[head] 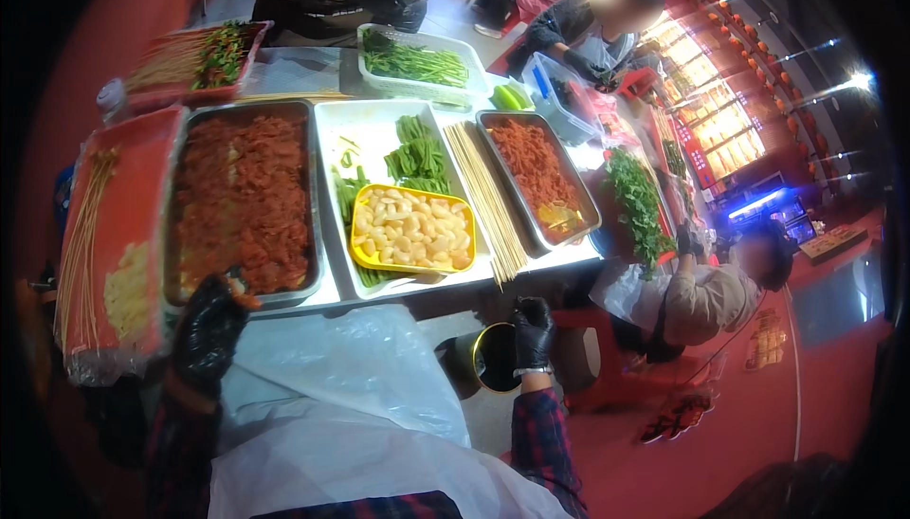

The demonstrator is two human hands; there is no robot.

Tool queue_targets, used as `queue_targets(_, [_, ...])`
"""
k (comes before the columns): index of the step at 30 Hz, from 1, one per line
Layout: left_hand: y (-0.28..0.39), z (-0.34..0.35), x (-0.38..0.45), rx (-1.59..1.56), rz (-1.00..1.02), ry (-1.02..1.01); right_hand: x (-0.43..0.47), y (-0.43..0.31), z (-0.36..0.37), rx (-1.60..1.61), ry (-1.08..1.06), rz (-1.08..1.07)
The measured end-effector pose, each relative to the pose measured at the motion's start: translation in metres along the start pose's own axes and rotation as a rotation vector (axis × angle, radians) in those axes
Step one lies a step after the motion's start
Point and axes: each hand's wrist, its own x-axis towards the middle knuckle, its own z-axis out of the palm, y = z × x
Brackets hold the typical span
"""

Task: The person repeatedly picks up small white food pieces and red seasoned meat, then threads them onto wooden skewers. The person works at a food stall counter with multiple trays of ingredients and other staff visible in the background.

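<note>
My left hand (210,330), in a black glove, is at the near left corner of a metal tray of red marinated meat (242,199). A small reddish-orange piece of meat (245,297) shows at its fingertips. My right hand (533,334), also gloved in black, is curled just below the table edge. It is close to the near ends of a bundle of wooden skewers (490,199), and nothing shows in its fingers. Between the hands, a yellow-rimmed basket of peeled garlic cloves (412,229) rests on a white tray (362,121) with cut green vegetables (419,153).
At left, a red tray (135,199) holds skewers and pale pieces. A second metal tray of shredded red food (537,170) stands to the right. Greens fill a white basket (416,60). Gloved people work around the table; a round bin (498,357) stands below its edge.
</note>
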Motion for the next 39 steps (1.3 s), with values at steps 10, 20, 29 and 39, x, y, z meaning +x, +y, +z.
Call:
queue_targets(10, [-0.013, 0.016, 0.008, 0.086, -0.028, -0.027, 0.044, 0.029, 0.004, -0.175, -0.076, -0.009])
queue_targets(20, [-0.029, 0.018, 0.012, 0.807, 0.405, 0.141, 0.03, 0.02, -0.013, 0.883, -0.509, 0.808])
queue_targets(29, [-0.018, 0.03, 0.007, 0.51, 0.205, 0.095, 0.033, 0.051, -0.031, 0.561, -0.568, 0.445])
queue_targets(39, [0.009, 0.007, -0.02, 0.021, 0.002, -0.125, -0.034, -0.071, 0.038, 0.647, -0.654, 0.386])
